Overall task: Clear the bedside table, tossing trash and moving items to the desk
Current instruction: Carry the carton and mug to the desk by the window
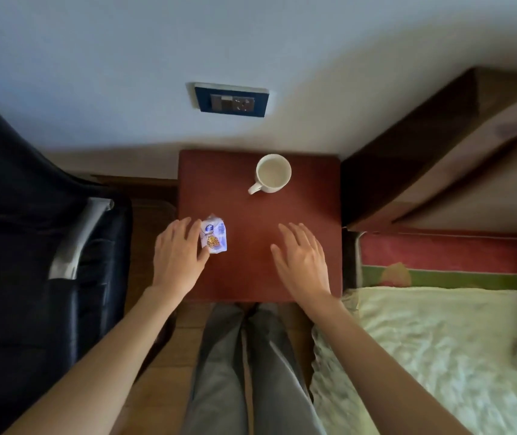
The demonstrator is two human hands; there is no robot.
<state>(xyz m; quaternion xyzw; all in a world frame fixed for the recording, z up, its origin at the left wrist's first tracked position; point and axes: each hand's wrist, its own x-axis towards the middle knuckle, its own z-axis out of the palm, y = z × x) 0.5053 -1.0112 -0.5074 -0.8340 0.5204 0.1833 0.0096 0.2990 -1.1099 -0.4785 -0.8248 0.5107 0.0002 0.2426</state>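
Observation:
The reddish-brown bedside table (301, 199) stands against the wall in the middle of the head view. A white mug (272, 173) sits upright near its back edge, handle toward the front left. A small white snack wrapper (214, 235) with blue and orange print lies at the table's left side. My left hand (177, 252) rests over the left edge, fingers spread, fingertips touching the wrapper's left side without closing on it. Over the table's right front, my right hand (302, 260) hovers flat with fingers apart and nothing in it.
A dark chair or bag (31, 246) with a grey strap fills the left. The bed (439, 340) with a pale green cover and wooden headboard (423, 158) lies to the right. A socket plate (232, 100) sits on the wall above. My legs stand before the table.

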